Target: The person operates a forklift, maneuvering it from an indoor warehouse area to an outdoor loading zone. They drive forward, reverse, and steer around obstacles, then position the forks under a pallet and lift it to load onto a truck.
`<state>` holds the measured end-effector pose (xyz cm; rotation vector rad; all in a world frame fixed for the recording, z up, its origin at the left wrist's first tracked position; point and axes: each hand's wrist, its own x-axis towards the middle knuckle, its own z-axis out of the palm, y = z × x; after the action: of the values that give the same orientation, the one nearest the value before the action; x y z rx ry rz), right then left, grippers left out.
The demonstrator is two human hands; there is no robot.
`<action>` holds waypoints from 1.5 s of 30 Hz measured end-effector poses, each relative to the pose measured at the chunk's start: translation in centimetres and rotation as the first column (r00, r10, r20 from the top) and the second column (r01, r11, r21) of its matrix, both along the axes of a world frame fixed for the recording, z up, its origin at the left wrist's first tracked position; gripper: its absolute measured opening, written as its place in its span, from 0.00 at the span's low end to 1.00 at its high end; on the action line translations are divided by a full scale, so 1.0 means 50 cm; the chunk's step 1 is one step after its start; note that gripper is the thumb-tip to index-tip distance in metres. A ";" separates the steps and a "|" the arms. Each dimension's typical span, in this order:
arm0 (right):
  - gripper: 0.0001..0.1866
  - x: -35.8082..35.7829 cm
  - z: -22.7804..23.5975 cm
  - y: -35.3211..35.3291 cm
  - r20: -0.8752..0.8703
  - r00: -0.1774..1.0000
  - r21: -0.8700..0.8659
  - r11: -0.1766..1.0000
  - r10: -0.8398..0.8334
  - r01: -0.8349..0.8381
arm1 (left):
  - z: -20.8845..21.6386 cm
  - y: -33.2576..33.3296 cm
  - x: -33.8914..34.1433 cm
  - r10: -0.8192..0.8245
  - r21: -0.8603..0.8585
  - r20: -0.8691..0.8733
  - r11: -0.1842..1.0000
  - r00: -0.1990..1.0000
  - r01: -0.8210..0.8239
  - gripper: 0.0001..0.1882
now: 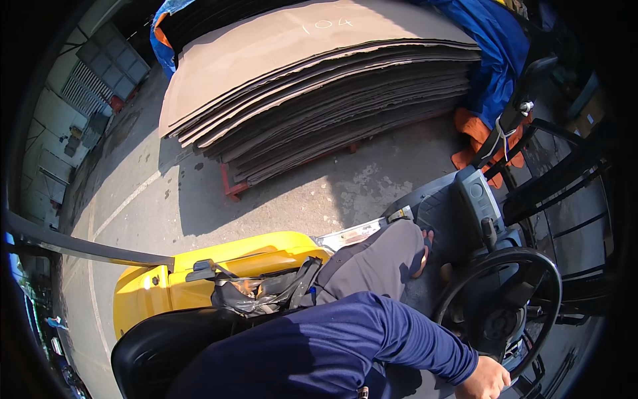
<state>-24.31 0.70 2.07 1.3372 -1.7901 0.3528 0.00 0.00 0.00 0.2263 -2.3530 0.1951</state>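
Note:
My left hand [484, 380], at the end of a navy sleeve, is closed at the lower part of a black steering wheel [555, 286]. Its fingers curl over the rim, and the palm side is hidden. The wheel belongs to a forklift-like vehicle with a yellow body [259, 247] and a black seat [156, 346], on which I sit. Beside the wheel, a grey console [475, 193] carries a dark lever [489, 229] that no hand touches. My right hand is out of view.
Close by on the vehicle's left side, a tall stack of brown sheets [319, 40] rests on a red pallet frame [230, 185]. Blue tarpaulin [495, 53] and orange sheeting [473, 139] hang at its edge. Concrete floor [126, 206] with painted lines runs toward a building wall.

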 end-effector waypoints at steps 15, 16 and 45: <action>0.13 -0.165 -0.064 0.115 0.160 0.973 0.049 0.983 0.165 -0.175 | 0.224 0.177 0.001 0.242 -0.095 -0.132 0.962 0.961 -0.256 0.11; 0.14 -0.159 -0.066 0.142 0.197 0.969 0.065 0.984 0.151 -0.166 | 0.244 0.188 0.009 0.184 0.031 -0.217 0.983 0.959 -0.181 0.13; 0.14 0.547 -0.015 0.625 0.440 0.891 -0.212 0.977 0.116 -0.023 | 0.065 0.763 0.737 0.192 0.414 0.062 0.888 0.979 -0.200 0.18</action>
<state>3.02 31.93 1.32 1.2434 -2.0150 0.9253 36.86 38.14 3.27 0.6758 -2.3660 -0.2199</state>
